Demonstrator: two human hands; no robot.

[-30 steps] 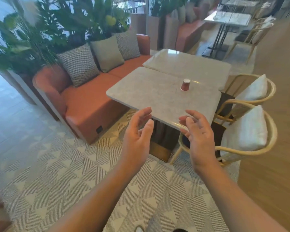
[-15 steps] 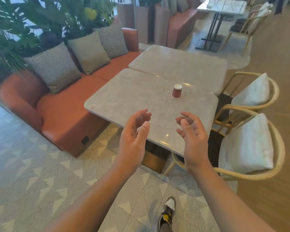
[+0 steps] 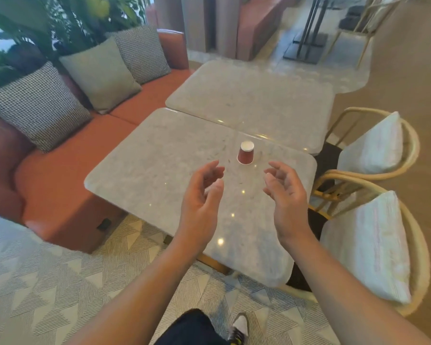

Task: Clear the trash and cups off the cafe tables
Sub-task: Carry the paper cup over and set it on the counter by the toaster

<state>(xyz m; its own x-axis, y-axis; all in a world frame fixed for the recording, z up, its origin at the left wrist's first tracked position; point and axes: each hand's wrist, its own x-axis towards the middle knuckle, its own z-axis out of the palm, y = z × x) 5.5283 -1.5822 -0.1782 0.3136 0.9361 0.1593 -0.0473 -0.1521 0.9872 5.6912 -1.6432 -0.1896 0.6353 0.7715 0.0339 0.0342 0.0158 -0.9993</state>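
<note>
A small red paper cup (image 3: 245, 153) stands upside down, white bottom up, on the near marble table (image 3: 157, 175), toward its far right side. My left hand (image 3: 202, 197) and my right hand (image 3: 284, 192) hover over the table just short of the cup, one on each side, palms facing each other. Both have loosely curled fingers and hold nothing. Neither touches the cup.
A second marble table (image 3: 254, 98) butts against the far edge of the near one. An orange sofa (image 3: 67, 165) with cushions runs along the left. Two cane chairs (image 3: 373, 240) with white cushions stand at the right. More tables and chairs are farther back.
I have walked closer to the table. Both hands now hang over the tabletop and are nearer the cup, which has not moved.
</note>
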